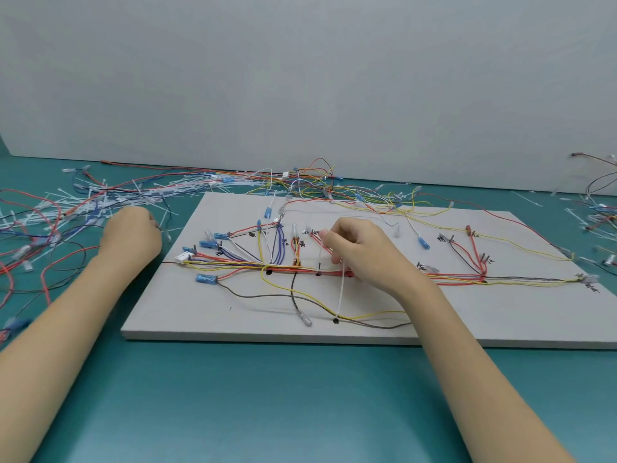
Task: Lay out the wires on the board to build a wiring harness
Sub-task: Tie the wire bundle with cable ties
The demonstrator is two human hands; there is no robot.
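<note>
Most wires [334,267] already lie along the board [233,315], judging by the full trunk, while the right hand [360,252] pinches a white tie [341,289] there and the left hand [132,237], fingers curled, reaches into the loose pile [83,205]; bundling remains.

Bright, even light; shadows soft and faint (barely any glare), wide-angle bending at edges, far clutter slightly blurred.

Left hand [132,237] far left, fingers curled under, grasp unclear. Right hand [360,250] centre, fingertips pinched, wrist low.
</note>
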